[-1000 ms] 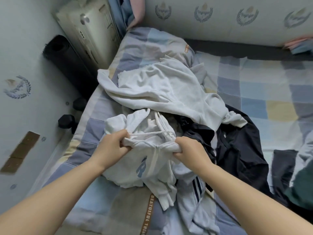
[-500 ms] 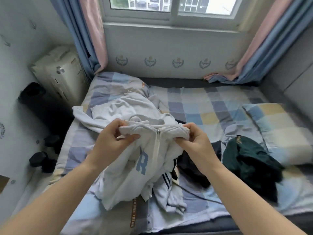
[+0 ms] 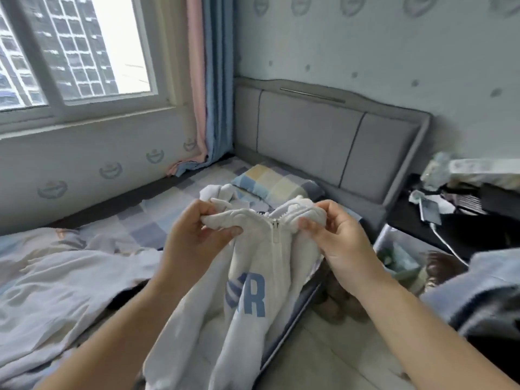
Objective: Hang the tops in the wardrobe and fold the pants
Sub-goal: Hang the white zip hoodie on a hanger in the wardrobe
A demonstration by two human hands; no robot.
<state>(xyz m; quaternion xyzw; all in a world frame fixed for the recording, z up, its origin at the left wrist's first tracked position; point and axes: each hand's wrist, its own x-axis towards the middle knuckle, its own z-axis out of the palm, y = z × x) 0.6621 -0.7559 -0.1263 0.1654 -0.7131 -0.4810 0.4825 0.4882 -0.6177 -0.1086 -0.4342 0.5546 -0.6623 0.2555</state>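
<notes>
- The white zip-up hooded top with a pale blue letter R on its chest [image 3: 247,280] hangs in the air in front of the person, over the edge of the bed with the checked blue, grey and yellow sheet [image 3: 157,223], its lower part drooping toward the bed's near side.
- The left hand [image 3: 194,240] holds the top by the collar just left of the zip; its grip is pressed together, thumb and curled fingers pinching a bunched fold of white fabric.
- The right hand [image 3: 337,237] holds the collar just right of the zip; its grip is likewise pinched on the fabric, thumb in front, fingers curled behind.
- The small metal zip pull [image 3: 275,225] sits between the two hands, at the top of the closed zip.
- A rumpled white garment [image 3: 64,280] lies on the bed, left of the held top.
- A checked pillow [image 3: 278,184] rests at the head of the bed, beyond the top, against the grey padded headboard [image 3: 332,136].
- A dark desk [image 3: 416,218] stands right of the top, carrying a white phone [image 3: 429,211] with a cable.
- A pink and blue curtain [image 3: 208,80] hangs beyond the top, beside the window [image 3: 73,49].
</notes>
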